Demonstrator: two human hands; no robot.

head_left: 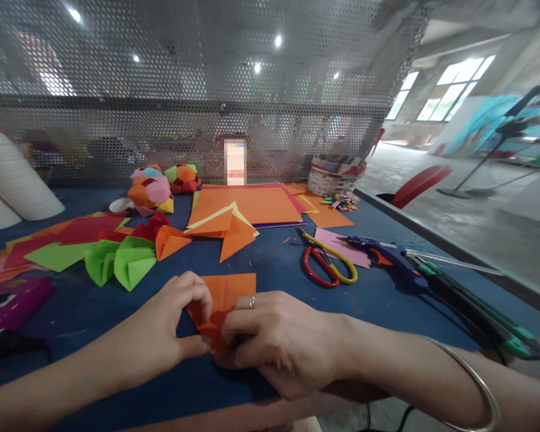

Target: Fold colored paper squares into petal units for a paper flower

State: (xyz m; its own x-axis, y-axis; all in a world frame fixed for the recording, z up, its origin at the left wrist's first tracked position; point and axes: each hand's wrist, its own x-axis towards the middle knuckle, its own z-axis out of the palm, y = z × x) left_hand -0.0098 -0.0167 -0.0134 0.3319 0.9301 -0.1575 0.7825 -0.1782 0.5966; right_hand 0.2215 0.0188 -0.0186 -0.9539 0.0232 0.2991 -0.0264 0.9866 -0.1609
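Your left hand (171, 327) and your right hand (274, 336) meet at the near edge of the blue worktop (261, 264), and both pinch the same orange paper (220, 303). The left fingers (198, 294) curl narrow over the sheet's left corner, with the thumb pressed underneath. The right fingers (238, 321) close flat on the folded lower part of the sheet, one of them wearing a ring (252, 302). The paper lies between the two hands, its far half flat on the worktop just beyond your fingertips and its near half creased and raised under them. A bangle (481, 384) sits on your right forearm.

Beyond the left fingers, near them, lie green folded pieces (121, 261), with red and orange folded pieces (162, 237) just behind. Farther off in the same direction rest two many-coloured paper balls (162, 186). Straight ahead of the fingers, well apart, sits a stack of orange sheets (252, 204) with folded orange triangles (227, 231) on its near edge. To the right of the right fingers lie scissors (326, 261) with red and yellow handles, and past them a blue glue gun (387, 258). A woven basket (335, 174) stands at the far right, against the perforated metal screen (207, 90).
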